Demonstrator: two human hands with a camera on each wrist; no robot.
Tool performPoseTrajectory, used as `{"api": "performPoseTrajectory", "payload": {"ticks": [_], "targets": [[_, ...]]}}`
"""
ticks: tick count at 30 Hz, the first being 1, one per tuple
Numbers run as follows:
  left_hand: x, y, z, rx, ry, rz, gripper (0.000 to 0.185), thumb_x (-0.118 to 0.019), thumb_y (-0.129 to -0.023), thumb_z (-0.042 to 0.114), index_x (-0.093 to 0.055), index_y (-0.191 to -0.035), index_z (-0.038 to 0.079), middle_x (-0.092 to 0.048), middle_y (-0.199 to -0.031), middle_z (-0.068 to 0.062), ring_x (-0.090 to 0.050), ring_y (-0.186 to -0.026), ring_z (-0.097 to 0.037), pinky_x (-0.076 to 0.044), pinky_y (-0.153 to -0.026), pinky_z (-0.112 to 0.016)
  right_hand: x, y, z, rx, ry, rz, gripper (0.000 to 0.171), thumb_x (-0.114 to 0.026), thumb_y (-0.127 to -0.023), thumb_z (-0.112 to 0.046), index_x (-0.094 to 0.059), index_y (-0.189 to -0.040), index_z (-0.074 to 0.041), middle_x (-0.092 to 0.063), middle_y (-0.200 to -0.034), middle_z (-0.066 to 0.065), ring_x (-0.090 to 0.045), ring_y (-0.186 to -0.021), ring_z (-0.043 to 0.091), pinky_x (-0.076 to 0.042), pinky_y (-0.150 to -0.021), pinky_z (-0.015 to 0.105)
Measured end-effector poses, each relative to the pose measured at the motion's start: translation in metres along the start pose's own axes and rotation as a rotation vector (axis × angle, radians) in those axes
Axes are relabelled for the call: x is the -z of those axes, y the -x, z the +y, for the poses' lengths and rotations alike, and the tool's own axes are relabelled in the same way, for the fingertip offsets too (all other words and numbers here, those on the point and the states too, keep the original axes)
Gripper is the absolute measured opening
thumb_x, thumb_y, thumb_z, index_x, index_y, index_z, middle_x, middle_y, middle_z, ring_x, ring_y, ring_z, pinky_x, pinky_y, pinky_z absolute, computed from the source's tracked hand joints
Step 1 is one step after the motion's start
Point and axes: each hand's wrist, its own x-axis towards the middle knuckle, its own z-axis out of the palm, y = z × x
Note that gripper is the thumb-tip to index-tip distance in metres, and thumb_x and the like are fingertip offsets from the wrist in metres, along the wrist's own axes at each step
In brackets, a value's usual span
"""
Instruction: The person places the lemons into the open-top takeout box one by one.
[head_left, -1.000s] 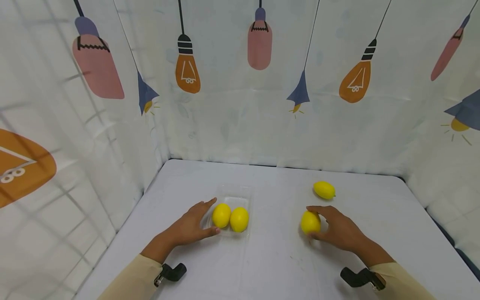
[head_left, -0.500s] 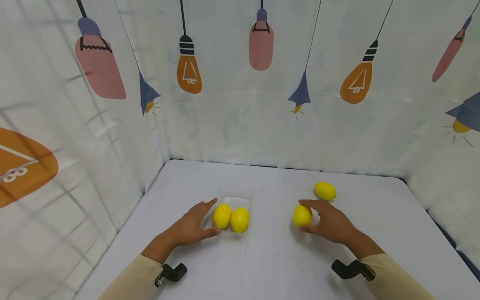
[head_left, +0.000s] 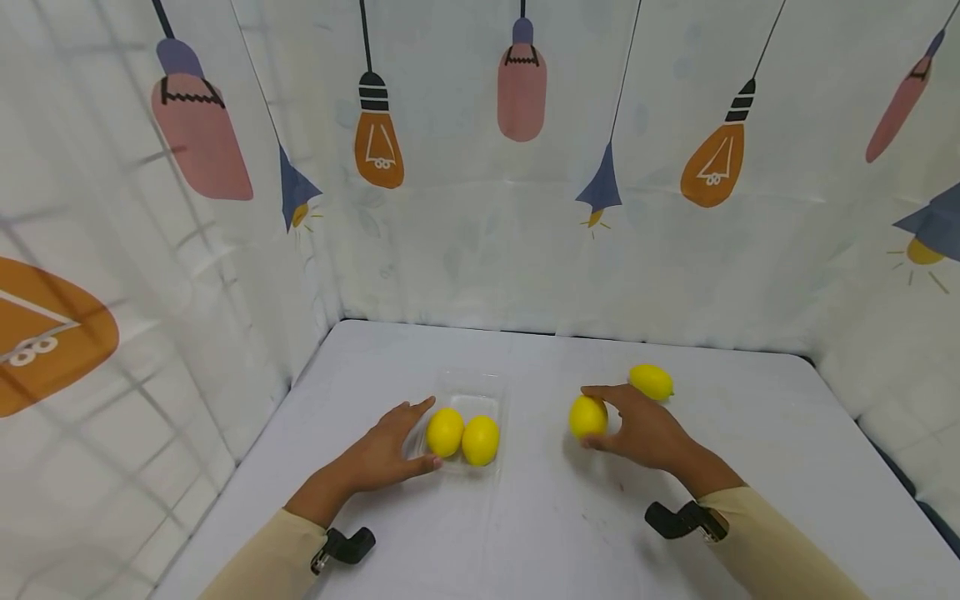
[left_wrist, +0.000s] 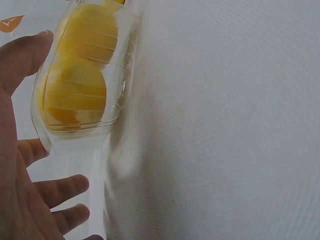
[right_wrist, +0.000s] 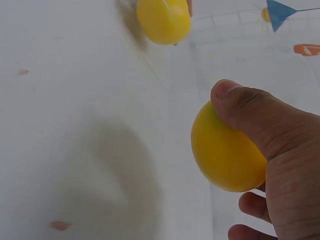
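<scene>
A clear plastic container (head_left: 487, 385) stands on the table with two yellow lemons (head_left: 444, 432) (head_left: 481, 440) side by side in its near part. Along its left side lies my left hand (head_left: 384, 446), fingers spread, the thumb and a finger touching the rim in the left wrist view, where both lemons (left_wrist: 75, 92) show through the wall. My right hand (head_left: 645, 427) grips another lemon (head_left: 588, 417) between thumb and fingers. In the right wrist view that lemon (right_wrist: 227, 150) is off the table, its shadow below.
One more lemon (head_left: 651, 382) lies on the white table (head_left: 540, 533) behind my right hand. White curtains (head_left: 480, 242) printed with lamps enclose the table at the back and sides. Each wrist wears a black camera mount (head_left: 350, 546).
My right hand has lifted its lemon and carried it leftward and slightly away from me, toward the container. The left hand and the container have stayed put.
</scene>
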Motion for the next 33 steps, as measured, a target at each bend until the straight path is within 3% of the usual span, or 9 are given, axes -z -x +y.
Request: {"api": "performPoseTrajectory", "payload": {"ticks": [10, 17, 24, 33], "targets": [[0.0, 0.001, 0.002, 0.007, 0.0, 0.003, 0.101, -0.07, -0.085, 0.069, -0.027, -0.164, 0.024, -0.03, -0.165, -0.014, -0.019, -0.152, -0.042, -0.024, -0.115, -0.07, 0.001, -0.015, -0.015, 0.029, -0.029, 0.0, 0.081, -0.086, -0.078, -0.054, -0.058, -0.147, -0.022, -0.059, -0.141, -0.001, -0.059, -0.118, 0.027, -0.054, -0.092, 0.047], [-0.001, 0.0, 0.001, 0.01, -0.007, 0.01, 0.1, -0.071, -0.085, 0.067, -0.028, -0.164, 0.024, -0.031, -0.165, -0.014, -0.019, -0.152, -0.042, -0.024, -0.115, -0.069, -0.001, -0.024, -0.025, 0.02, -0.015, -0.004, 0.08, -0.088, -0.078, -0.051, -0.058, -0.147, -0.023, -0.059, -0.142, -0.001, -0.056, -0.126, 0.028, -0.052, -0.096, 0.05], [-0.002, 0.0, 0.001, 0.02, 0.001, 0.004, 0.099, -0.072, -0.086, 0.065, -0.027, -0.164, 0.025, -0.03, -0.165, -0.013, -0.017, -0.153, -0.041, -0.023, -0.115, -0.07, -0.003, -0.029, -0.031, -0.004, -0.002, -0.015, 0.079, -0.088, -0.078, -0.05, -0.058, -0.146, -0.026, -0.06, -0.14, 0.0, -0.058, -0.121, 0.029, -0.055, -0.089, 0.049], [-0.001, 0.002, 0.003, 0.009, 0.004, 0.006, 0.099, -0.072, -0.086, 0.065, -0.028, -0.164, 0.022, -0.03, -0.165, -0.013, -0.017, -0.153, -0.042, -0.022, -0.115, -0.07, -0.01, -0.039, -0.038, -0.01, -0.018, -0.021, 0.081, -0.087, -0.077, -0.053, -0.057, -0.147, -0.026, -0.058, -0.143, -0.001, -0.054, -0.127, 0.026, -0.051, -0.099, 0.053]]}}
